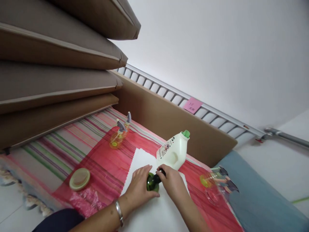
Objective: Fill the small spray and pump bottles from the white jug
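Observation:
A small green translucent bottle (pixel 152 186) is over the white cloth (pixel 156 212), with its body in my left hand (pixel 137 187), whose thumb and fingers curl around it. The black top (pixel 159 175) of this bottle, which looks like a spray head, is gripped by my right hand (pixel 170 180). Whether the top is fully seated cannot be seen, as my fingers cover part of it. Just beyond my hands stands a large white jug (pixel 172 151) with a green cap (pixel 186 134) and a printed label.
Clear spray bottles with yellow bases (pixel 117 139) stand at the back left; others (pixel 212 182) are at the right. A round lidded container (pixel 79 178) and pink crinkled plastic (pixel 88 201) lie on the left. Stacked brown cushions (pixel 60 75) rise behind. A cardboard panel (pixel 169 116) fronts the radiator.

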Motion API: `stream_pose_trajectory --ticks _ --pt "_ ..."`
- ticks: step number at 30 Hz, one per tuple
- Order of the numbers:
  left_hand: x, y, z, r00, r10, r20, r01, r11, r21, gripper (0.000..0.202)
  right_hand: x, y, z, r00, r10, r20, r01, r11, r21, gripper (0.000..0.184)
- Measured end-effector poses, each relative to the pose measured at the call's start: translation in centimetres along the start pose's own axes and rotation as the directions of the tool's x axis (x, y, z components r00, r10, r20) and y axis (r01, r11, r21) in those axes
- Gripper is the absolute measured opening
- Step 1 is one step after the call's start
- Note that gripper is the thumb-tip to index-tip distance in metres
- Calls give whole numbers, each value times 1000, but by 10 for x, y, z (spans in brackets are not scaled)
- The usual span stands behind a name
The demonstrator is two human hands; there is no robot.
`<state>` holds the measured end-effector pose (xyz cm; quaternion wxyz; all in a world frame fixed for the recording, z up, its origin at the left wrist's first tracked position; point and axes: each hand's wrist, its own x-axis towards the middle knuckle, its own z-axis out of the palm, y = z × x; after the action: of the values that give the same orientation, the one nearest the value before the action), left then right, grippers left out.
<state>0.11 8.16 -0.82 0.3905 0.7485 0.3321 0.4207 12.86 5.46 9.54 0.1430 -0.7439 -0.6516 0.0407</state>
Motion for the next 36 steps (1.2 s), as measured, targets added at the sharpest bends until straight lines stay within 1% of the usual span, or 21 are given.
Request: stream_pose_trajectory --ticks 2,3,5,6,8,10,13,16,17,19,20,21,22,24,26,28,30,31,33,35,36 --pt "2 -3 2 998 5 58 -5 1000 4 66 -6 -2 7 1000 0 -13 1 997 75 20" --pt "3 -3 2 998 0 69 0 1000 0 56 -8 -1 10 1000 5 -19 -2 989 150 24" --pt "4 -2 2 998 -17 68 18 1000 -15 41 -12 3 18 999 45 -30 -32 944 327 34" --pt "4 -1 3 998 -21 63 23 999 -23 38 -14 6 23 995 88 -38 -66 918 392 39" --pt "3 0 5 998 -20 54 22 999 -34 38 -18 10 34 979 189 -71 -141 890 434 39" --pt "2 0 8 999 -20 43 21 999 -32 42 -21 11 45 960 256 -117 -192 901 389 31" --pt "2 -3 14 999 -38 27 39 999 -28 45 -21 11 58 950 258 -176 -183 917 355 25" --pt "3 -5 15 999 -40 27 42 998 -49 45 -19 15 61 961 212 -180 -116 894 434 20" --pt "4 -6 15 999 -32 33 34 998 -59 46 -19 17 61 972 171 -159 -74 872 483 18" --pt "6 -5 14 999 -20 39 23 997 -72 45 -19 23 60 990 103 -98 -22 793 609 21" --pt "6 -4 14 999 -18 41 21 997 -73 44 -20 26 60 993 95 -67 -25 741 671 26" --pt "6 -3 14 999 -17 43 20 997 -71 44 -21 28 61 992 115 -46 -47 693 719 33" --pt "7 -3 14 999 -19 44 22 997 -68 43 -22 30 62 986 164 -35 -83 656 750 39" --pt "7 -2 14 999 -24 46 27 998 -63 44 -24 34 66 961 271 -44 -141 624 769 44" --pt "7 -3 14 999 -36 41 39 997 -61 45 -24 37 69 951 303 -52 -157 623 766 40" --pt "8 -4 14 998 -44 35 46 997 -63 47 -24 38 71 963 267 -31 -141 602 786 38" --pt "8 -5 14 998 -38 42 40 997 -66 49 -24 39 71 977 213 -18 -108 565 818 45" --pt "8 -5 14 998 -36 47 39 997 -63 49 -24 38 71 979 202 -25 -94 560 823 50" --pt "8 -5 15 998 -35 55 37 998 -48 49 -25 36 70 973 222 -60 -92 613 785 57" --pt "8 -5 14 998 -36 57 38 999 -34 48 -26 33 69 956 279 -91 -134 690 712 53" --pt "8 -4 14 998 -32 56 34 999 -36 48 -26 32 69 950 296 -95 -152 707 691 50"
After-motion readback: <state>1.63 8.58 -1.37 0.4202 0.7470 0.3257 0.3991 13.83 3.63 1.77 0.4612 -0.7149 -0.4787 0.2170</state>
